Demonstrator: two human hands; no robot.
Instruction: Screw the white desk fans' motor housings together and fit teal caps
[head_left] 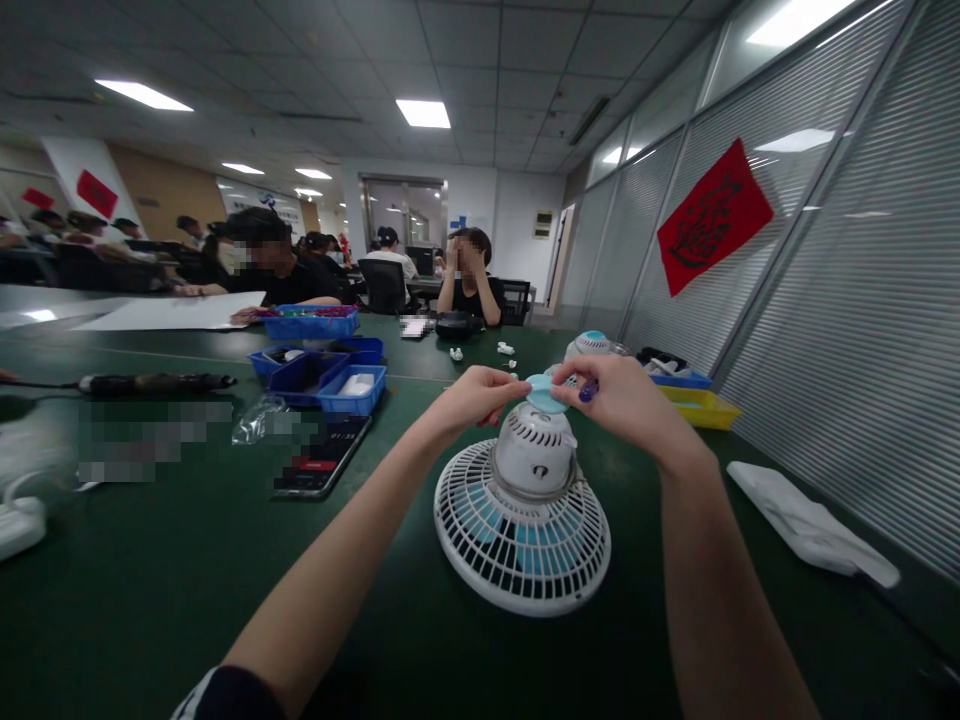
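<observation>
Left hand (480, 392) and right hand (626, 397) — also tucking a tool (589, 390) — are pinching the cap (545, 396) by 2 edges, keeping it level over the fan (523, 530) lying housing-up on the tabletop (187, 580).

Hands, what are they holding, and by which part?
A light blue disc, left hand and right hand pinching opposite edges; right also holds a purple item.
</observation>
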